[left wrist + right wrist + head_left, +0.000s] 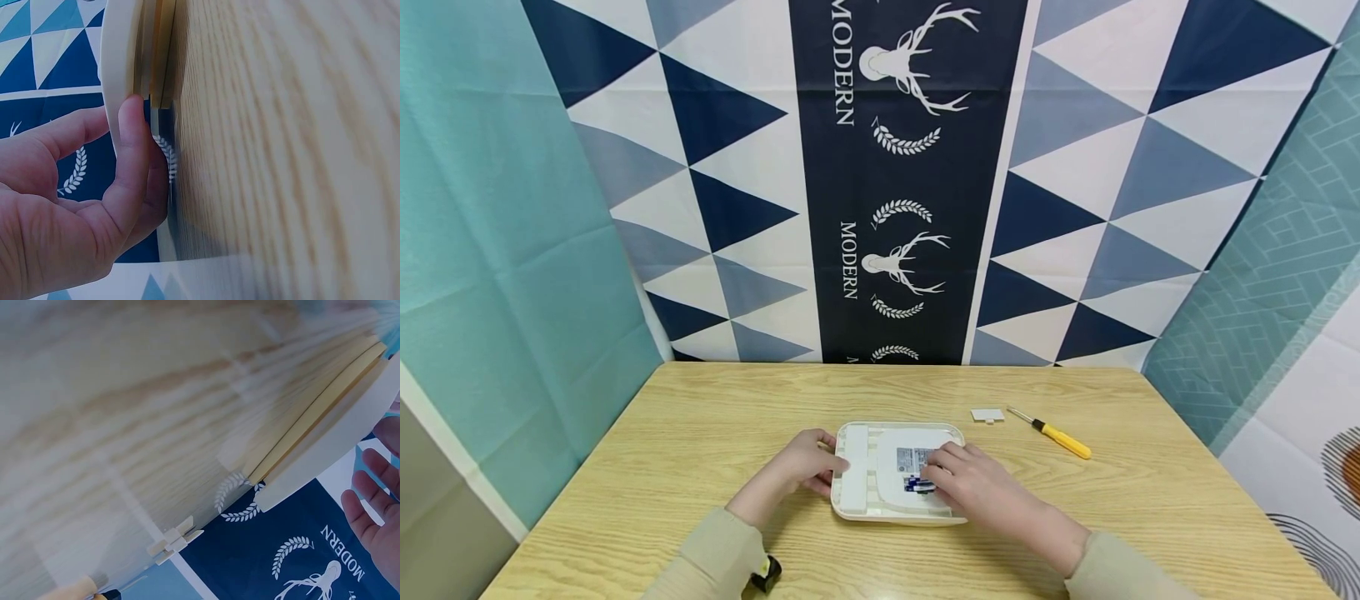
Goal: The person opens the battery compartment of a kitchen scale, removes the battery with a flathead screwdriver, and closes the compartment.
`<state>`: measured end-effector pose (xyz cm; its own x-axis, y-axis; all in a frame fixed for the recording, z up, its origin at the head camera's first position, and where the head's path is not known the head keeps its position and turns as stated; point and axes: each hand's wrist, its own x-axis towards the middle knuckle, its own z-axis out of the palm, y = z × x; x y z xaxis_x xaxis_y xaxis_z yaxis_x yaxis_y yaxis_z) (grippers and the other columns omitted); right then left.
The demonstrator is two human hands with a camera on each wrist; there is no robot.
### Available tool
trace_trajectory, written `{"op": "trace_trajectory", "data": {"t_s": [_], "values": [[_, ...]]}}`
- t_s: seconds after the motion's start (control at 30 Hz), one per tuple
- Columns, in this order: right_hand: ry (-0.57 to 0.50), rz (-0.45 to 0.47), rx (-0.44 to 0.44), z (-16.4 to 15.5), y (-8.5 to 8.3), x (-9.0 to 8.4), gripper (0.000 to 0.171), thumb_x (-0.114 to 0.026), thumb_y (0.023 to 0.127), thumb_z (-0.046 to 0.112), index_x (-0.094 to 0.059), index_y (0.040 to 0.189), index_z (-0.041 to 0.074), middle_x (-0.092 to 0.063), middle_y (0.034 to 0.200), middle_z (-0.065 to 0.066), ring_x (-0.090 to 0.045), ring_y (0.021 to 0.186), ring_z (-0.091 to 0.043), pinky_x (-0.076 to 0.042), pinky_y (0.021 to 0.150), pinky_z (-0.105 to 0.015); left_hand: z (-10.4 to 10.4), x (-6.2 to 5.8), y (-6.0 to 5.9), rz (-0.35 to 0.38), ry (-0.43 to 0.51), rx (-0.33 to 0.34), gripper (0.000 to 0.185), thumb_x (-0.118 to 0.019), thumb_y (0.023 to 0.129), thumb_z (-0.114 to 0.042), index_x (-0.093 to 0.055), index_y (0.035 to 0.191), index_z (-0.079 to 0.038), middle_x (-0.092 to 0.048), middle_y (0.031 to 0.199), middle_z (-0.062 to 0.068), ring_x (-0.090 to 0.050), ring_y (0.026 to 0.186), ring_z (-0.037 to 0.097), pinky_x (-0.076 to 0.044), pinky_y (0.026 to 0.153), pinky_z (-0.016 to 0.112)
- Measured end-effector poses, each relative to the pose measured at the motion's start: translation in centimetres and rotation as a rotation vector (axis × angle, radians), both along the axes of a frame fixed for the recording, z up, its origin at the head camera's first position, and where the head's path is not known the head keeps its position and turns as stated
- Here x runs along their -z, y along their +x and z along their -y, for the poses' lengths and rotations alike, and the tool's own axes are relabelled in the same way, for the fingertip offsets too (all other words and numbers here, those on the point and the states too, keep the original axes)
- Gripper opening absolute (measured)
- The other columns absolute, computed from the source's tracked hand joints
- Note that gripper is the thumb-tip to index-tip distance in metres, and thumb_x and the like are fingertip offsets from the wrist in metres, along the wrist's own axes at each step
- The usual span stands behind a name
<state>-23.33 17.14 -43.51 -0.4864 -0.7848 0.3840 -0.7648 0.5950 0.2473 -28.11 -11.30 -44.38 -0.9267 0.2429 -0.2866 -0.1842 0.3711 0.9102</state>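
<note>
My L hand point(808, 465) has white unit point(889, 467) clamped at its edge, lower ctr of head view. My R hand point(970, 483), apart from L, is at batts point(916, 484); can't tell if gripping. Cover point(987, 414), driver point(1060, 437) lower, right of ctr.

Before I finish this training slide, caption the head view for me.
Left hand grips a white device while the right hand is at its blue batteries; a yellow-handled screwdriver lies to the right.

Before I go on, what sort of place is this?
Likely an indoor workspace: a wood-grain table, a deer-and-triangle patterned backdrop behind it, and a yellow-handled screwdriver lying near a white device.
</note>
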Motion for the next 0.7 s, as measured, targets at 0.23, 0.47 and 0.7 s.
{"op": "trace_trajectory", "data": {"t_s": [0.23,0.47,0.7], "values": [[0.05,-0.06,-0.014,0.08,-0.23,0.11,0.025,-0.072,0.083,0.02,-0.064,0.107,0.017,-0.064,0.106,0.003,-0.057,0.1,-0.016,-0.055,0.079,-0.038,-0.08,-0.07,0.06,0.008,-0.013,-0.006,0.044,-0.07,0.082,-0.005,-0.048,0.119,0.004,-0.062,0.077,0.013,-0.06,0.06,0.018,-0.057,0.051,0.032],[0.059,-0.104,-0.051,0.17,-0.54,0.51,0.021,-0.067,0.083,0.015,-0.065,0.104,0.017,-0.064,0.101,0.005,-0.057,0.096,-0.014,-0.052,0.073,-0.032,-0.1,-0.03,0.06,0.002,-0.009,-0.004,0.045,-0.07,0.082,-0.005,-0.047,0.12,0.005,-0.062,0.078,0.013,-0.06,0.06,0.018,-0.057,0.051,0.032],[0.086,-0.123,-0.063,0.29,-0.47,0.55,0.02,-0.058,0.086,0.009,-0.064,0.104,0.018,-0.064,0.098,0.006,-0.056,0.094,-0.012,-0.05,0.072,-0.03,-0.08,0.07,0.02,0.003,0.001,-0.001,0.044,-0.07,0.082,-0.005,-0.048,0.119,0.005,-0.063,0.077,0.013,-0.06,0.06,0.018,-0.058,0.052,0.033]]}}
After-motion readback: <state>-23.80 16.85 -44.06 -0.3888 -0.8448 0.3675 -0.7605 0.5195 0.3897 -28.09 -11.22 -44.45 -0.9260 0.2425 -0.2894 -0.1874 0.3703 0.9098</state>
